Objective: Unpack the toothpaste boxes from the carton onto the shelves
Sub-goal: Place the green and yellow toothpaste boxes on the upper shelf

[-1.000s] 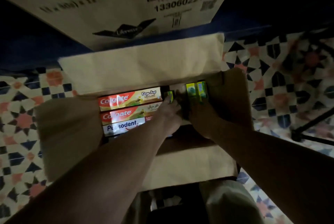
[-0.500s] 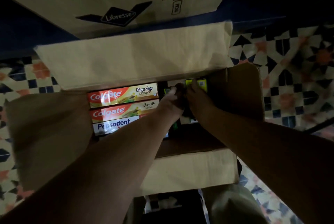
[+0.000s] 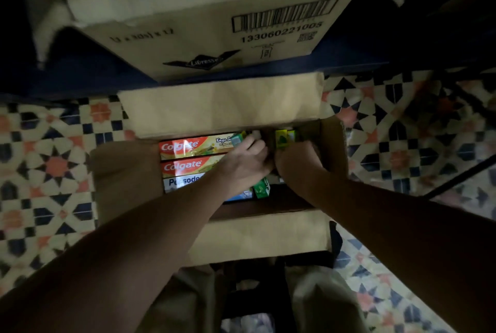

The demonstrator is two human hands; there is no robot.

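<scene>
A dim, downward view from a head camera, taking the frame as a clock face with the open carton (image 3: 126, 179) at the centre. At nine o'clock, a patterned tile floor (image 3: 48, 166) in cream, navy and orange runs under the carton's left flap. Just right of that flap, inside the carton, three toothpaste boxes lie flat, stacked edge to edge: the top Colgate box (image 3: 188, 146), a second Colgate box (image 3: 185, 166) touching it below, and a Pepsodent box (image 3: 181, 182) below that, its right part hidden by the forearm.

The left hand (image 3: 245, 164) reaches in from seven o'clock and sits at the centre of the carton, fingers curled down among the box ends; a small green box (image 3: 261, 187) shows just under its wrist side, at six o'clock from the hand. Whether the fingers actually pinch a box cannot be told in this light. Touching it on the right, the right hand (image 3: 296, 163) comes in from four o'clock, knuckles up, fingers bent down into the carton right below two upright yellow-green box ends (image 3: 281, 139); its grip is also too dark to judge.

At twelve o'clock, a larger cardboard case (image 3: 204, 26) printed with a barcode and the word Libresse sits on a dark blue shelf (image 3: 349, 56), above the carton's far flap. At three o'clock, more tile floor. At six o'clock, the person's pale trousers (image 3: 322, 303) are visible below the near flap.
</scene>
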